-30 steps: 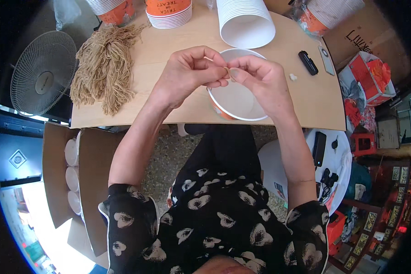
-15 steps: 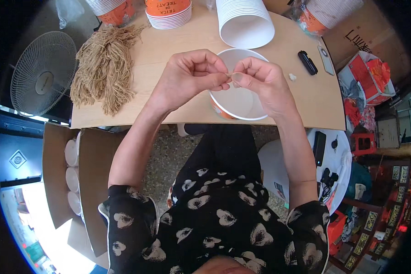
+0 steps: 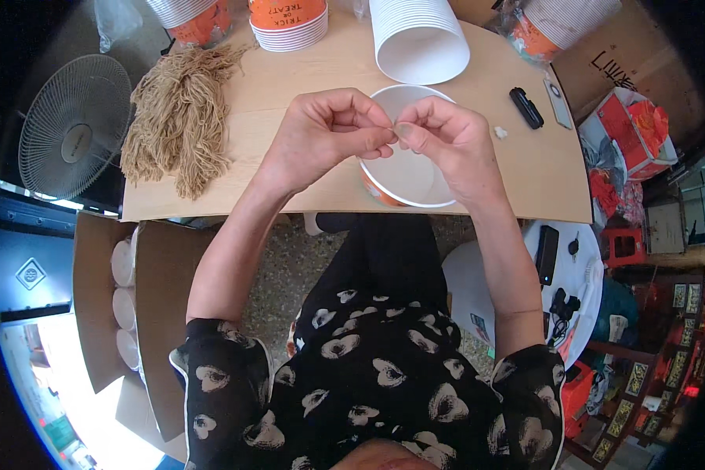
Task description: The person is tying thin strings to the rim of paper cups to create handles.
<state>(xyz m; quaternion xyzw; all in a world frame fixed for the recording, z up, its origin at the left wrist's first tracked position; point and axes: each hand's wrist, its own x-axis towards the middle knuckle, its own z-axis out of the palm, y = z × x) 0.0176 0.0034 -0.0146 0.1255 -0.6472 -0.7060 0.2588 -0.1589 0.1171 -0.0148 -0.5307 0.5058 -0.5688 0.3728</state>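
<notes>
Left hand (image 3: 321, 137) and right hand (image 3: 456, 149): since the frame from 1.0 s ago, both have shifted slightly toward the person, their fingertips meeting a little lower over the white bucket (image 3: 411, 186).
Fingers: on each hand, thumb and forefinger are pressed together, the 2 pinches nearly touching; they seem clamped on a small tan piece (image 3: 395, 131).
Small tan piece: likely held by the very tips because it is so thin; its shape is mostly hidden by the fingers.
White bucket: open mouth up, below the 2 hands, at the near edge of the tabletop (image 3: 536, 176); probably put there to keep it within easy reach of both.
Tan yarn (image 3: 180, 117): a loose bundle on the left end, well apart from the bucket, perhaps laid aside to leave the middle free for the hands.
Stack of white buckets (image 3: 420, 51): on its side beyond the bucket, nested, likely to save room.
White scrap (image 3: 500, 132): right of the right hand, near a black object (image 3: 526, 108).
Difference: the tan piece shows less plainly than 1.0 s ago; yarn and stack keep their places, apart from a slight shift of the whole view.
</notes>
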